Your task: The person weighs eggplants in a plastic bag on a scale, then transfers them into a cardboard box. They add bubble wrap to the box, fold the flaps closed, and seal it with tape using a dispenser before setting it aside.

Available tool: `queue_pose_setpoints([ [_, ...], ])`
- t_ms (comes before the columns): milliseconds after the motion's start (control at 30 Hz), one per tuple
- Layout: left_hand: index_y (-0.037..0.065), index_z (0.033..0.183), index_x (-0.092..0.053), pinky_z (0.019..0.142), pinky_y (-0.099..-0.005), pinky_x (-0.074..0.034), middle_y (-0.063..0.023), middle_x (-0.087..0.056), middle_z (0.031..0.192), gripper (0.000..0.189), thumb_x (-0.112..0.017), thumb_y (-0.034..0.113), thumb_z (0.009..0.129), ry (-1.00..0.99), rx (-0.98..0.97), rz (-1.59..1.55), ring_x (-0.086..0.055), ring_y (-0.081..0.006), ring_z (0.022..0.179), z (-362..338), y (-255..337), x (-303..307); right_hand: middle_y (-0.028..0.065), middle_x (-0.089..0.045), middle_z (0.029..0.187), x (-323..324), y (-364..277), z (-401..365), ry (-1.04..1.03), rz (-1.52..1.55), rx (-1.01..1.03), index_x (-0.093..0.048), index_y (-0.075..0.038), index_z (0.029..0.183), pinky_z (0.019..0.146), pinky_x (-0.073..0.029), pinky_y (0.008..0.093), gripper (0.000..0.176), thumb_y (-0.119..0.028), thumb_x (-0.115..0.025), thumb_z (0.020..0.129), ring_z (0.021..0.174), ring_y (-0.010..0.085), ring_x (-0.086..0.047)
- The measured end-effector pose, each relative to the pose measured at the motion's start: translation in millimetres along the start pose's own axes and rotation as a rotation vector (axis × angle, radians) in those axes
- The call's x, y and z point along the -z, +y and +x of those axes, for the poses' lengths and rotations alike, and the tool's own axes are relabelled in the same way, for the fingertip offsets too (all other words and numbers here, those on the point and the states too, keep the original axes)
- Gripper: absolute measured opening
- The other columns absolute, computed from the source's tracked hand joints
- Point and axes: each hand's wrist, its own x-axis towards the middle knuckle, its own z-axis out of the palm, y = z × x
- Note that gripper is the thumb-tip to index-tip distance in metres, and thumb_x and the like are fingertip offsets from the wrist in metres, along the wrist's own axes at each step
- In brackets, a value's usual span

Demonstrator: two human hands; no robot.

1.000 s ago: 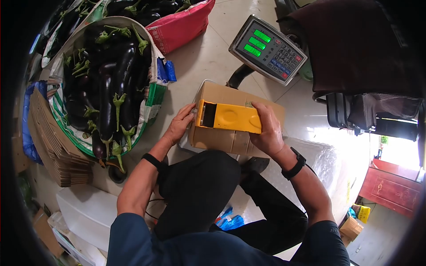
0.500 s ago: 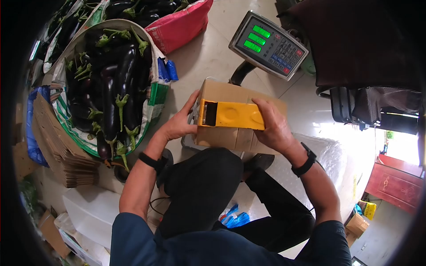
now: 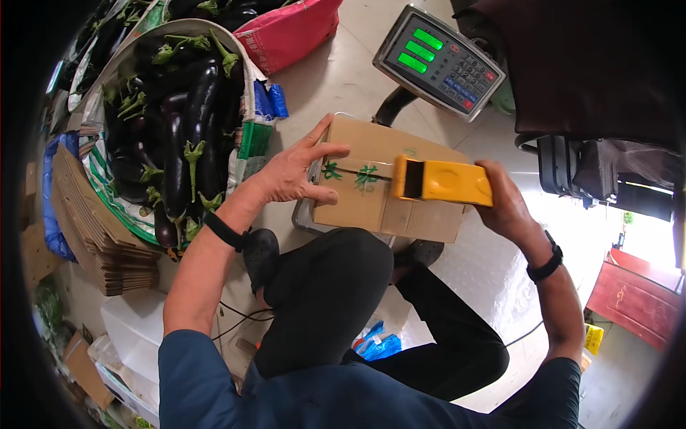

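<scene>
A closed cardboard box (image 3: 357, 207) with green handwritten marks lies on a scale in front of me. My left hand (image 3: 300, 168) rests on its left end, fingers and thumb spread apart over the top. In my right hand (image 3: 506, 204) is a yellow tape dispenser (image 3: 454, 182), held by its right end above the right part of the box top. Clear tape shows faintly along the middle seam. The scale display (image 3: 439, 61), lit with green digits, stands behind the box.
A large sack (image 3: 254, 139) full of eggplants (image 3: 175, 143) stands at the left, with a red sack (image 3: 293, 36) behind it. Flattened cardboard (image 3: 107, 229) is stacked at the lower left. My legs are below the box, near a blue bag (image 3: 379, 347).
My right hand has moved the tape dispenser to the right along the box, uncovering the green marks. My left hand has shifted from the box's left side onto its top.
</scene>
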Motion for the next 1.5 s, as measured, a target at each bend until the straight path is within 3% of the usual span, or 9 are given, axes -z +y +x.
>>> queue_pose_setpoints([
  [200, 0.018, 0.14, -0.06, 0.122, -0.0471, -0.031, -0.0166, -0.013, 0.17, 0.082, -0.089, 0.042, 0.066, 0.043, -0.04, 0.15, -0.031, -0.0375, 0.151, 1, 11, 0, 0.0191, -0.06, 0.109, -2, 40, -28, 0.004, -0.046, -0.066, -0.046, -0.009, 0.13, 0.082, -0.055, 0.044, 0.059, 0.006, -0.075, 0.08, 0.098, 0.0437, -0.064],
  [367, 0.015, 0.147, -0.052, 0.125, -0.0559, -0.014, -0.0224, -0.022, 0.165, 0.1, -0.083, 0.062, 0.064, -0.046, -0.053, 0.753, -0.018, -0.0433, 0.153, 24, 61, -1, 0.0191, -0.059, 0.11, -13, 42, -29, 0.088, -0.021, -0.079, -0.047, -0.008, 0.128, 0.083, -0.054, 0.0462, 0.054, 0.005, -0.072, 0.082, 0.1, 0.0441, -0.063],
  [500, 0.01, 0.15, -0.046, 0.124, -0.0558, -0.015, -0.0287, -0.03, 0.157, 0.116, -0.081, 0.072, 0.058, 0.003, -0.209, 0.743, -0.024, -0.0465, 0.148, 62, 69, -37, 0.0186, -0.059, 0.111, -11, 44, -35, 0.058, -0.025, -0.074, -0.048, -0.009, 0.128, 0.083, -0.054, 0.0464, 0.051, 0.002, -0.07, 0.084, 0.1, 0.0439, -0.062],
  [700, 0.012, 0.149, -0.048, 0.122, -0.056, -0.019, -0.0263, -0.037, 0.15, 0.111, -0.083, 0.067, 0.06, -0.001, -0.218, 0.689, -0.03, -0.0455, 0.143, 61, 72, -43, 0.0193, -0.059, 0.111, -4, 42, -39, 0.046, 0.021, -0.067, -0.047, -0.009, 0.128, 0.083, -0.054, 0.0469, 0.052, 0.003, -0.071, 0.083, 0.101, 0.0445, -0.062],
  [1033, 0.016, 0.145, -0.054, 0.123, -0.0556, -0.018, -0.0264, -0.037, 0.151, 0.103, -0.086, 0.063, 0.059, 0.024, -0.244, 0.668, -0.03, -0.0454, 0.144, 63, 67, -50, 0.0174, -0.06, 0.109, 12, 84, -93, 0.044, -0.064, -0.14, -0.046, -0.009, 0.128, 0.079, -0.055, 0.0438, 0.055, 0.005, -0.074, 0.083, 0.095, 0.0406, -0.065],
  [1200, 0.02, 0.147, -0.053, 0.119, -0.0663, -0.015, -0.0286, -0.034, 0.154, 0.103, -0.081, 0.07, 0.062, -0.015, -0.128, 0.778, -0.03, -0.0489, 0.143, 74, 88, -64, 0.017, -0.059, 0.111, -4, 91, -91, 0.01, -0.059, -0.173, -0.045, -0.01, 0.129, 0.081, -0.056, 0.0425, 0.056, 0.005, -0.075, 0.083, 0.099, 0.0395, -0.065],
  [1300, 0.023, 0.147, -0.053, 0.117, -0.0695, -0.014, -0.0283, -0.032, 0.155, 0.101, -0.079, 0.072, 0.063, -0.021, -0.175, 0.756, -0.028, -0.0495, 0.144, 91, 97, -88, 0.0175, -0.059, 0.113, -7, 90, -92, 0.04, -0.046, -0.171, -0.044, -0.01, 0.13, 0.083, -0.057, 0.042, 0.058, 0.005, -0.075, 0.083, 0.1, 0.0396, -0.065],
  [1500, 0.028, 0.149, -0.052, 0.119, -0.0651, -0.013, -0.0257, -0.03, 0.157, 0.097, -0.08, 0.068, 0.066, -0.095, -0.207, 0.74, -0.026, -0.0475, 0.145, 124, 114, -126, 0.0193, -0.058, 0.117, -17, 98, -103, 0.053, -0.009, -0.17, -0.043, -0.01, 0.131, 0.086, -0.056, 0.0445, 0.06, 0.004, -0.076, 0.082, 0.104, 0.0442, -0.063],
])
